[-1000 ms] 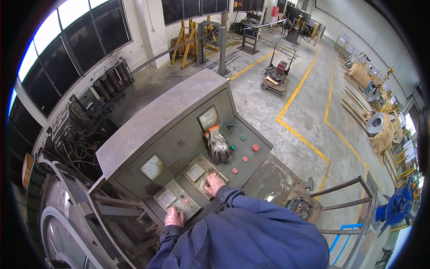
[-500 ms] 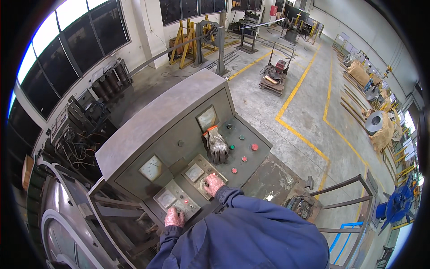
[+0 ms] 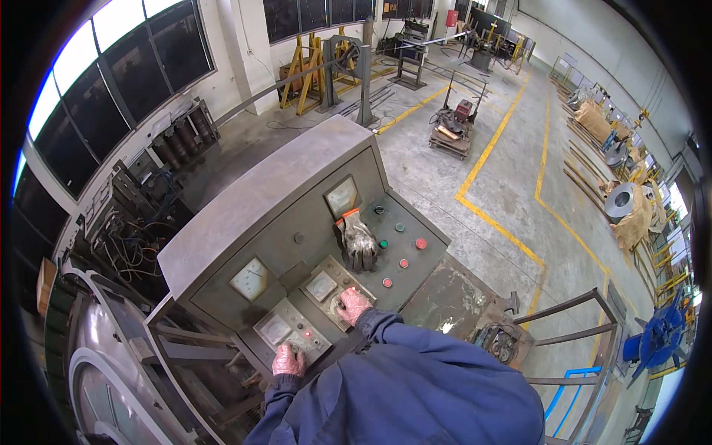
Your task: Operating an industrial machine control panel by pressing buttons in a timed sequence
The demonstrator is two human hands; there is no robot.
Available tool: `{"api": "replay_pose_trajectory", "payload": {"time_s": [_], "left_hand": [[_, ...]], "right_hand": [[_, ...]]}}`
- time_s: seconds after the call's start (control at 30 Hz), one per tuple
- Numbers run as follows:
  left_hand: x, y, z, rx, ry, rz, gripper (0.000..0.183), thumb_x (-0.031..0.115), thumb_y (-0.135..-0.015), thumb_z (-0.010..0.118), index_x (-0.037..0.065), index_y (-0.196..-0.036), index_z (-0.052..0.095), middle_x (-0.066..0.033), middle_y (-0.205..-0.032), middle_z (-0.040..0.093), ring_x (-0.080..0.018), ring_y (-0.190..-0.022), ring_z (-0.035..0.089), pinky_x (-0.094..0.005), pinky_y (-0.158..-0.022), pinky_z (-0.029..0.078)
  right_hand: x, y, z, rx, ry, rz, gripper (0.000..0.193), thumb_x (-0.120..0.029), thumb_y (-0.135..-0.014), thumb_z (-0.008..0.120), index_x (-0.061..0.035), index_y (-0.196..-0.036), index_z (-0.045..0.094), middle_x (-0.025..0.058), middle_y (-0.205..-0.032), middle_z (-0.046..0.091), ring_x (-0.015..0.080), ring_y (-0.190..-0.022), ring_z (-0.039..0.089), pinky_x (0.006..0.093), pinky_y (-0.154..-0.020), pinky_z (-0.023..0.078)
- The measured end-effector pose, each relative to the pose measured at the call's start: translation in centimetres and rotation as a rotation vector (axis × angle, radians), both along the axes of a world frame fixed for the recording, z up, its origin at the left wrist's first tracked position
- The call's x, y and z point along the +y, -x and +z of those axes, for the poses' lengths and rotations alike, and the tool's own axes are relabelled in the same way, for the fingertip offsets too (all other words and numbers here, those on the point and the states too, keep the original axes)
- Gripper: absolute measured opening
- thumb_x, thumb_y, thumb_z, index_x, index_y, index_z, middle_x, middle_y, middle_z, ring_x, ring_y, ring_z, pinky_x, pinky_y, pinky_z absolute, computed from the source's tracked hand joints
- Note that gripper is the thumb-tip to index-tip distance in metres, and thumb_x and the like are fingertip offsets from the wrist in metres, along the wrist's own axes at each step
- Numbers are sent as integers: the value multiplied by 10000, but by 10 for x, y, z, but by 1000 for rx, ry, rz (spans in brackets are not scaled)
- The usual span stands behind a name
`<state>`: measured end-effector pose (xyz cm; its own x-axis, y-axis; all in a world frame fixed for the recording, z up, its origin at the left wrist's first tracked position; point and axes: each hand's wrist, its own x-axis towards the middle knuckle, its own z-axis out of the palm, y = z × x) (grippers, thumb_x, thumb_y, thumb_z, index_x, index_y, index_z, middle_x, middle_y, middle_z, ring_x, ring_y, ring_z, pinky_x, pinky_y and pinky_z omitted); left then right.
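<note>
My left hand (image 3: 288,361) has its fingers closed at a small control knob, mostly covered, on the lower edge of the left meter panel (image 3: 311,335). Farther right, my right hand (image 3: 354,305) is curled round another knob, partly hidden, on the second meter panel (image 3: 321,286). Both panels are set into a grey control console (image 3: 297,237). A pair of soiled work gloves (image 3: 359,241) with orange cuffs lies on the console beyond my right hand. Beside them sit a green button (image 3: 383,244) and several red buttons (image 3: 404,263).
A large dial gauge (image 3: 250,278) faces me from the console's upright front. Metal rails (image 3: 571,304) stand at my right, near a blue reel (image 3: 658,335). Round-bodied machinery (image 3: 104,356) is close on the left. Beyond the console a loaded cart (image 3: 451,126) stands near yellow floor lines (image 3: 497,152).
</note>
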<state>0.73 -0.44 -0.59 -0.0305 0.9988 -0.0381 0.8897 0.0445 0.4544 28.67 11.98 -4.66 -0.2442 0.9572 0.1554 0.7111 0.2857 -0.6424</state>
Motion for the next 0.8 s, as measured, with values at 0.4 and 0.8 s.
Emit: {"api": "replay_pose_trajectory", "payload": {"time_s": [0.4,0.8], "left_hand": [[0,1,-5,2,13,19,390,300,-852,703,72,-1128,548,-206,-1062,628,-432,-920,644,-519,-785,520],[0,0,0,-9,21,15,376,295,-856,700,74,-1120,548,-202,-1066,624,-429,-931,639,-514,-794,518]], "right_hand": [[-1,1,6,-10,42,-12,297,-231,-837,687,-33,-1048,617,207,-1030,608,395,-1026,594,463,-921,487],[-1,1,1,5,18,-15,292,-215,-821,698,-26,-1025,611,212,-1021,604,404,-1019,586,464,-939,470]]}}
